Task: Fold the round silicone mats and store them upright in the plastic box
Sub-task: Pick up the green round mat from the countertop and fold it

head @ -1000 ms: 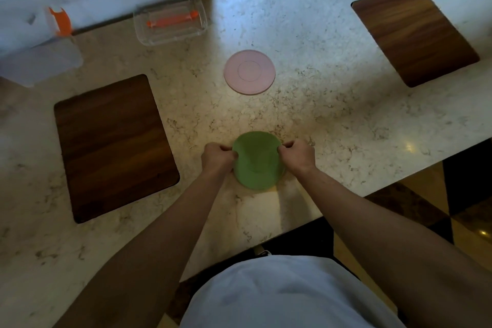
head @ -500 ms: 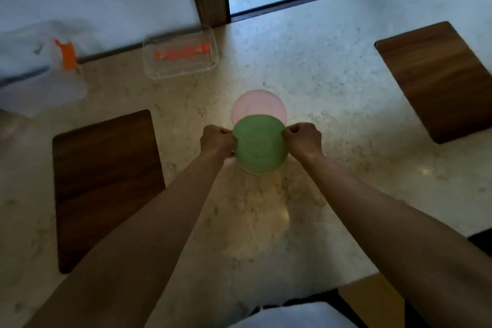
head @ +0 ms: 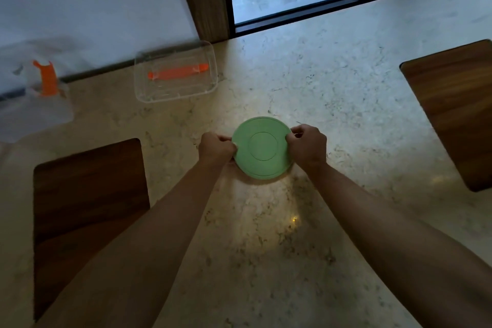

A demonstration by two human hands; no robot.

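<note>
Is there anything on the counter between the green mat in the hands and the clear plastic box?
Nothing visible. The green mat, held by the left hand and right hand, has only bare marble counter between it and the plastic box.

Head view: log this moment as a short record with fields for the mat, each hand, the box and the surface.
mat: green round mat, unfolded, flat face toward the camera
left hand: left hand pinches the mat's left edge, grip shut
right hand: right hand pinches the mat's right edge, grip shut
box: clear plastic box stands beyond the mat to the left, an orange bar across it, no mat seen inside
surface: marble counter, with a wooden board at left and another at right
pink mat: not visible now
</note>
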